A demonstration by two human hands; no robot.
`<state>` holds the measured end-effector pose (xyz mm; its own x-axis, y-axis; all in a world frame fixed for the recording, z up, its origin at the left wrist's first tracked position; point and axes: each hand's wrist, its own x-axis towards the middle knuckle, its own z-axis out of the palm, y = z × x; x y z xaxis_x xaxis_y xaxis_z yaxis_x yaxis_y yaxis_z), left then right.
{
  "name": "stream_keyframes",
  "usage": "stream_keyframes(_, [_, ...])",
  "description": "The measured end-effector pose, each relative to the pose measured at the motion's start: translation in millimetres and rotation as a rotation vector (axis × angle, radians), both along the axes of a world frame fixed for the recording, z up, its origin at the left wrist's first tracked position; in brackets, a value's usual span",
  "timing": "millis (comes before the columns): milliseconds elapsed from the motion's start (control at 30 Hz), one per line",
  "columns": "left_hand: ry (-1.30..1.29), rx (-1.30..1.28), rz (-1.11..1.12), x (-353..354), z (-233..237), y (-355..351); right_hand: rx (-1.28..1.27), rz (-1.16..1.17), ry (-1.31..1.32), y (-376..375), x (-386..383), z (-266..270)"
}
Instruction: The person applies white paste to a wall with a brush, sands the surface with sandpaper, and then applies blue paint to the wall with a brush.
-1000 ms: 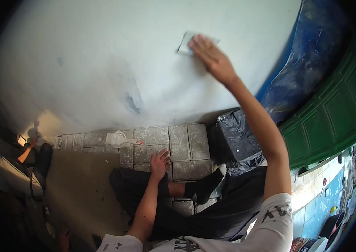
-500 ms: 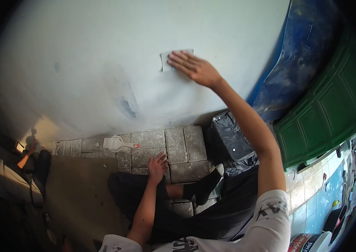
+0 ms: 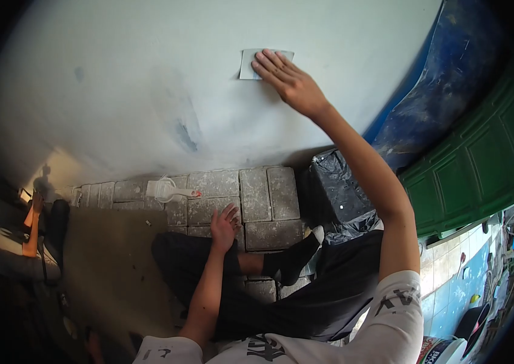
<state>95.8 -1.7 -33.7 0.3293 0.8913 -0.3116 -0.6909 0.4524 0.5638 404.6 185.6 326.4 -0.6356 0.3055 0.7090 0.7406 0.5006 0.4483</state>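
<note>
A grey rectangular sheet (image 3: 247, 64) lies flat on the white wall (image 3: 130, 73). My right hand (image 3: 286, 77) presses on it, palm to the wall and fingers stretched out, covering part of the sheet. Down by my bent knee, my left hand (image 3: 224, 229) hangs above the paving blocks with its fingers apart and nothing in it. Just beyond that hand, a brush-like tool (image 3: 170, 191) with a pale head and a red-tipped handle lies on the blocks against the wall.
A black plastic-wrapped box (image 3: 339, 188) stands right of the paving. Green panel (image 3: 466, 164) and blue sheeting (image 3: 430, 85) fill the right side. A bucket (image 3: 445, 350) is at lower right. Another person's arm (image 3: 33, 227) shows at far left, beside a brown board (image 3: 114, 267).
My right hand and the sheet have moved up and slightly right along the wall. My left hand stays near my knee. The other person's arm at far left has shifted.
</note>
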Motion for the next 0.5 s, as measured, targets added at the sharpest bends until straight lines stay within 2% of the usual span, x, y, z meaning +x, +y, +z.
stream_keyframes(133, [0.048, -0.012, -0.029, -0.8, -2.7, 4.3, -0.148, 0.098, -0.169, 5.7, -5.6, -35.4])
stream_keyframes(200, [0.012, 0.007, -0.025, -1.0, -5.5, 2.3, -0.028, -0.015, -0.257, 14.7, 2.0, -26.3])
stream_keyframes(267, [0.003, -0.007, -0.011, -1.4, -9.7, 2.0, 0.004, -0.040, -0.114, 1.1, 5.2, 12.1])
stream_keyframes(333, [-0.010, 0.004, -0.012, 1.5, -10.3, 6.0, 0.025, -0.082, -0.037, 3.1, 3.7, 19.6])
stream_keyframes(400, [0.017, -0.015, -0.049, 3.0, -6.6, 9.1, 0.025, -0.076, -0.068, 4.6, -6.4, -3.0])
stream_keyframes(433, [0.018, -0.002, -0.056, 5.0, -3.9, 10.2, 0.000, 0.012, -0.125, 9.0, -8.6, -14.6])
stream_keyframes(500, [0.003, -0.027, -0.066, 4.6, 2.6, 9.1, -0.027, 0.059, -0.129, 13.3, -5.9, -10.9])
